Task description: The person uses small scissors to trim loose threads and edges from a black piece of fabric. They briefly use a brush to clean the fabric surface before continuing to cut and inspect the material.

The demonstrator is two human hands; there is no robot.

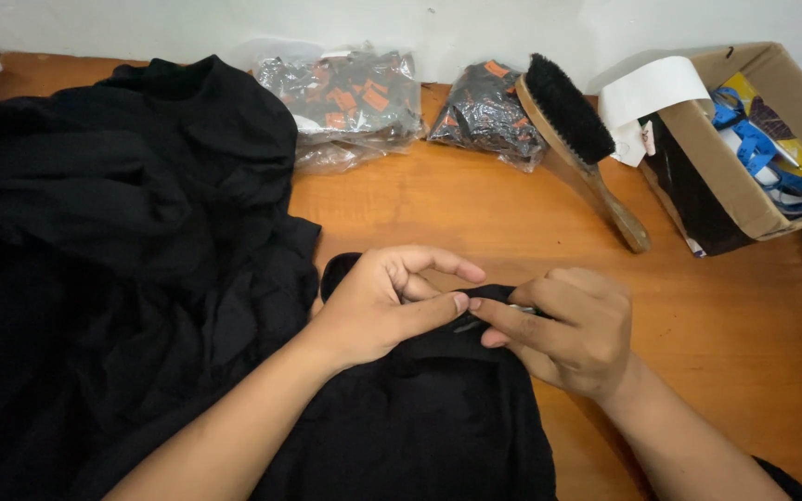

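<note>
A black garment [420, 417] lies on the wooden table [717, 325] in front of me, its collar edge under my hands. My left hand [378, 301] pinches the fabric at the collar between thumb and forefinger. My right hand [573, 329] meets it fingertip to fingertip, pinching the same spot and also holding a small metal tool, mostly hidden in the fist. A large heap of black clothes [113, 241] covers the left side of the table and touches the garment.
Two clear plastic bags of small black-and-orange items [350, 102] [485, 111] lie at the back by the wall. A wooden brush with black bristles [573, 134] leans beside a cardboard box [744, 186] holding blue and yellow things at the right.
</note>
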